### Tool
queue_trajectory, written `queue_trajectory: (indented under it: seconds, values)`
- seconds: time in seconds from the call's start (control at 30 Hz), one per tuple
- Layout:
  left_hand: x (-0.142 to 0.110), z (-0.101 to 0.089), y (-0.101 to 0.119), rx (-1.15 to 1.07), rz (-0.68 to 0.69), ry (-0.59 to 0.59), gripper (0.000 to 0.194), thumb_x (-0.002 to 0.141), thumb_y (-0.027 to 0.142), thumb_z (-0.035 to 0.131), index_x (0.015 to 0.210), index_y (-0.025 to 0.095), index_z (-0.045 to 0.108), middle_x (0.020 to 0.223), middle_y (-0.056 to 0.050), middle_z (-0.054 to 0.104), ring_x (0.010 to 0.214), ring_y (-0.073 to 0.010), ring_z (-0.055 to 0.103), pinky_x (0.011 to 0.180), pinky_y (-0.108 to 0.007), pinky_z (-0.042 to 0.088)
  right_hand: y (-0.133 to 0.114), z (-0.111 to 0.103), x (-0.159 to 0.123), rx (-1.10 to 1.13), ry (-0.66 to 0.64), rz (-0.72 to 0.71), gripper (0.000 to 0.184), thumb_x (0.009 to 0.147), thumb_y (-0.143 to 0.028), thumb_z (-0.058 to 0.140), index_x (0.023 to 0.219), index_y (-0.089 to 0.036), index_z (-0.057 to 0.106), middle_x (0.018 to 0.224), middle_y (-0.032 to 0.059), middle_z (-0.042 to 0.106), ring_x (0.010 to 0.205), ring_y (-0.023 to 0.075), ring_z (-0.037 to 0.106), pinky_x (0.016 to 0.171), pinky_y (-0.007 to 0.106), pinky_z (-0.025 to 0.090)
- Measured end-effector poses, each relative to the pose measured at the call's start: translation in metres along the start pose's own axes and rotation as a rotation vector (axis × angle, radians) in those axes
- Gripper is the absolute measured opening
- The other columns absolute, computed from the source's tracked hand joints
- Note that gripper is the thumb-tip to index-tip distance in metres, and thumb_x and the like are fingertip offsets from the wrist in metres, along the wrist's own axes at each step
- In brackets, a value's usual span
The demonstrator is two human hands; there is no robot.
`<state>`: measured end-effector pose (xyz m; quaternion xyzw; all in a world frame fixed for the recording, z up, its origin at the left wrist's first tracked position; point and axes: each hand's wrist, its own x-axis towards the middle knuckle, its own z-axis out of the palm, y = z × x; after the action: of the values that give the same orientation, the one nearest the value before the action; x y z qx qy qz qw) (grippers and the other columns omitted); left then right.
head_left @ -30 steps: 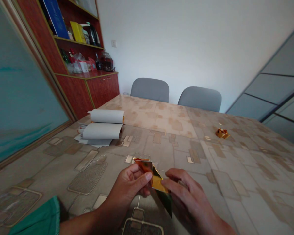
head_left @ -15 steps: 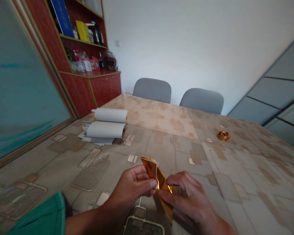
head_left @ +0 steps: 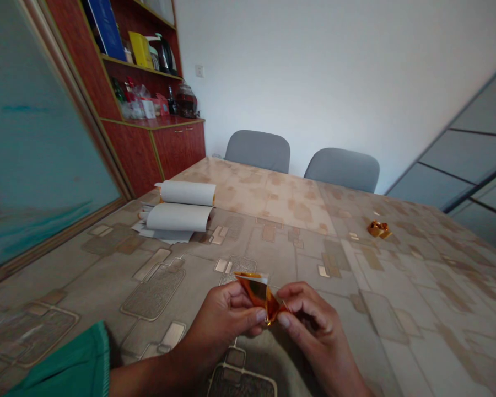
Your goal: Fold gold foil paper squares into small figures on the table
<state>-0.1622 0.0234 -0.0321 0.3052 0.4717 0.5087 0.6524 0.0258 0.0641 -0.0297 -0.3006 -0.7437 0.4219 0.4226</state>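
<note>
A folded sheet of shiny gold foil paper (head_left: 256,290) is held up between my two hands, just above the patterned tablecloth (head_left: 157,292). My left hand (head_left: 233,311) pinches its left part, thumb in front and fingers behind. At the right end, my right hand (head_left: 308,317) grips the paper between thumb and fingertips. The paper has a pale edge along its top and a crease running down near the middle. Its lower right portion is partly covered by my fingers.
Curled sheets with white backs (head_left: 179,216) lie in a stack on the table's left. A folded gold paper piece (head_left: 379,229) sits at the right. Two grey chairs (head_left: 258,150) stand behind the table, and a red-brown cabinet (head_left: 177,146) is at the back left.
The long lower right flap of the gold paper has been folded up, so the piece is shorter. My right hand has shifted its grip, its thumb now at the paper's lower edge.
</note>
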Motion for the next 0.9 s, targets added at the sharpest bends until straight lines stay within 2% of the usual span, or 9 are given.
queue_trajectory:
  seconds: [0.07,0.13,0.2,0.33,0.43,0.53,0.73,0.8,0.9]
  values:
    - [0.0,0.0,0.003,-0.014,-0.017,0.025,0.052,0.053,0.044,0.097,0.088,0.013,0.074,0.079,-0.006,0.077,0.067,-0.0145,0.067,0.059,-0.021,0.048,-0.006,-0.005,0.002,-0.043,-0.112,-0.081,0.006,0.092,-0.029,0.068,0.094,-0.025,0.072,0.107,0.0059,0.066,0.097,0.0214,0.065,0.079,0.031,0.053]
    - [-0.001,0.0,0.005,-0.02,-0.011,0.054,0.048,0.055,0.042,0.096,0.086,0.014,0.073,0.077,-0.005,0.075,0.066,-0.0139,0.066,0.06,-0.021,0.048,-0.009,-0.009,0.003,-0.103,-0.217,-0.139,0.023,0.092,-0.024,0.068,0.114,-0.029,0.07,0.114,0.0066,0.063,0.105,0.0223,0.064,0.086,0.033,0.053]
    - [-0.001,-0.001,0.007,-0.017,0.0,0.052,0.045,0.056,0.041,0.095,0.084,0.014,0.073,0.075,-0.005,0.074,0.064,-0.0139,0.065,0.058,-0.022,0.047,-0.008,-0.012,0.002,-0.149,-0.269,-0.168,0.033,0.093,-0.017,0.065,0.121,-0.033,0.069,0.115,0.0058,0.062,0.105,0.0209,0.063,0.086,0.032,0.054]
    - [0.001,-0.002,0.007,-0.006,0.004,-0.015,0.042,0.055,0.04,0.095,0.077,0.012,0.073,0.07,-0.005,0.072,0.058,-0.0127,0.062,0.056,-0.023,0.047,-0.003,-0.014,0.0,-0.142,-0.293,-0.185,0.03,0.093,-0.017,0.068,0.111,-0.039,0.074,0.106,0.0017,0.062,0.091,0.0173,0.063,0.075,0.029,0.055]
    - [0.003,-0.003,0.007,0.003,-0.002,-0.048,0.04,0.053,0.039,0.096,0.071,0.012,0.072,0.064,-0.004,0.071,0.053,-0.0104,0.059,0.053,-0.021,0.045,-0.003,-0.015,0.001,-0.114,-0.315,-0.163,0.026,0.092,-0.024,0.073,0.11,-0.042,0.075,0.101,0.0004,0.066,0.093,0.0187,0.063,0.077,0.033,0.054]
    - [0.004,-0.003,0.007,-0.01,-0.013,-0.04,0.042,0.051,0.038,0.097,0.074,0.012,0.073,0.067,-0.004,0.072,0.056,-0.0112,0.061,0.053,-0.021,0.046,-0.003,-0.014,0.004,0.005,-0.328,-0.098,0.012,0.095,-0.037,0.069,0.103,-0.037,0.078,0.101,0.002,0.067,0.092,0.0189,0.065,0.079,0.034,0.053]
    - [0.0,-0.002,0.004,-0.044,-0.018,-0.055,0.043,0.054,0.038,0.096,0.08,0.013,0.073,0.071,-0.004,0.073,0.059,-0.0128,0.063,0.055,-0.021,0.047,-0.001,-0.001,0.001,0.138,-0.162,0.03,0.022,0.092,-0.042,0.07,0.08,-0.024,0.072,0.08,0.0006,0.063,0.073,0.0152,0.061,0.065,0.027,0.048]
    - [-0.001,-0.002,0.004,-0.048,-0.034,-0.047,0.045,0.053,0.038,0.097,0.081,0.013,0.072,0.07,-0.003,0.073,0.059,-0.012,0.063,0.054,-0.02,0.046,-0.001,-0.002,0.001,0.137,-0.183,0.018,0.024,0.094,-0.042,0.068,0.079,-0.024,0.072,0.082,0.0012,0.063,0.076,0.0158,0.062,0.067,0.028,0.048]
    - [-0.002,-0.002,0.009,-0.014,-0.059,0.011,0.044,0.053,0.038,0.097,0.081,0.013,0.073,0.073,-0.004,0.074,0.06,-0.0121,0.064,0.055,-0.02,0.047,-0.002,-0.012,0.003,0.101,-0.274,-0.053,0.018,0.095,-0.044,0.066,0.095,-0.029,0.076,0.095,0.0029,0.064,0.085,0.0176,0.063,0.073,0.032,0.051]
